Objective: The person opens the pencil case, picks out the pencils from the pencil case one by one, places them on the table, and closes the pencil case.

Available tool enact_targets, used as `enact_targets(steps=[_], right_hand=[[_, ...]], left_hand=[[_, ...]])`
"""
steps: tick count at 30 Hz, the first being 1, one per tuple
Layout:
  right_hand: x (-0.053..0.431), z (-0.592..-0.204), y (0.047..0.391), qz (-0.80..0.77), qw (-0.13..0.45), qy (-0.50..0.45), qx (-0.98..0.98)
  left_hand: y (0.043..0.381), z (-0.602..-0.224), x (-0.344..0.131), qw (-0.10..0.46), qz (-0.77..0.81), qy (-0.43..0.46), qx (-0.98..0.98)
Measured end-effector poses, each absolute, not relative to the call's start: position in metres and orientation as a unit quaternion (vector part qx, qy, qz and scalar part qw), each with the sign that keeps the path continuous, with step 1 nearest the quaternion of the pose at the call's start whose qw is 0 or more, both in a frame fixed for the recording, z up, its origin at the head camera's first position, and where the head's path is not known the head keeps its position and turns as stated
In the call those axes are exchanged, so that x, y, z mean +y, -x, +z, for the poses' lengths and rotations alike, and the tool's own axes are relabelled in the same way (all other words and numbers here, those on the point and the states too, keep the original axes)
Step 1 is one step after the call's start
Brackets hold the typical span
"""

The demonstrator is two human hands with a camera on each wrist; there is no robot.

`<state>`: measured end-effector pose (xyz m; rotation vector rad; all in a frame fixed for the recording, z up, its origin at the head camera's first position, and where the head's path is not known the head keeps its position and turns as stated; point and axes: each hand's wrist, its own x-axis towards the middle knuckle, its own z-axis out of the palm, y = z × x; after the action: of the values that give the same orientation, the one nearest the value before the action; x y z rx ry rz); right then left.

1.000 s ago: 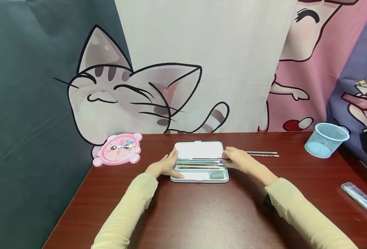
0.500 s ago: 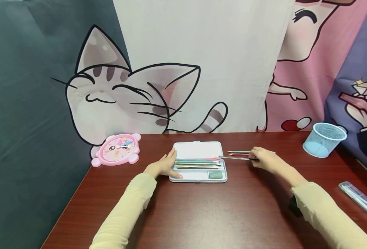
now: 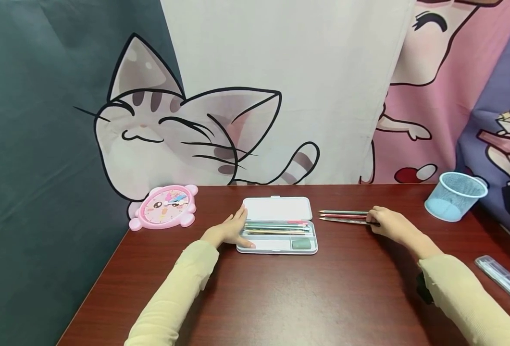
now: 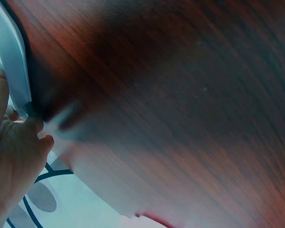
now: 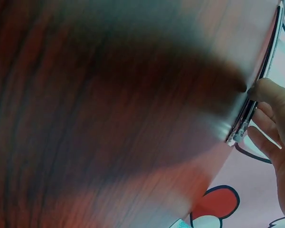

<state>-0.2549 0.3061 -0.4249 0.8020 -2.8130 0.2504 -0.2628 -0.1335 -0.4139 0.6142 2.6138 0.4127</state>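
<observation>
A white pencil case (image 3: 268, 244) lies with its lid (image 3: 276, 209) folded back, several pencils (image 3: 276, 228) and a grey-green eraser (image 3: 301, 244) inside. My left hand (image 3: 228, 231) rests against its left end, thumb and fingers spread along the edge. In the left wrist view the fingertips meet the case's corner (image 4: 20, 71). To the right of the case, my right hand (image 3: 389, 224) pinches a dark pencil (image 3: 343, 220) near its rear end, close over the table. Just behind it lie a red pencil (image 3: 341, 216) and a green pencil (image 3: 341, 212), all side by side, tips toward the case.
A pink clock (image 3: 165, 207) lies at the back left of the wooden table (image 3: 280, 298). Toward the back right is a light-blue mesh pen holder (image 3: 454, 197), tilted in view. A clear narrow box (image 3: 503, 278) lies at the right edge. Printed cloth hangs behind.
My right hand has moved right from the case with the dark pencil, bringing it alongside the red and green pencils. My left hand has stayed on the case.
</observation>
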Motion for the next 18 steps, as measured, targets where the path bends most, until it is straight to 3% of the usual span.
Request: enact_targets(steps=[9, 18], right_hand=[[0.311, -0.430, 0.261, 0.076, 0.143, -0.290, -0.943], [0.298, -0.427, 0.265, 0.127, 0.136, -0.273, -0.944]], left_hand=[[0.263, -0.414, -0.133, 0.215, 0.149, -0.213, 0.941], [0.265, -0.417, -0.134, 0.213, 0.144, -0.214, 0.942]])
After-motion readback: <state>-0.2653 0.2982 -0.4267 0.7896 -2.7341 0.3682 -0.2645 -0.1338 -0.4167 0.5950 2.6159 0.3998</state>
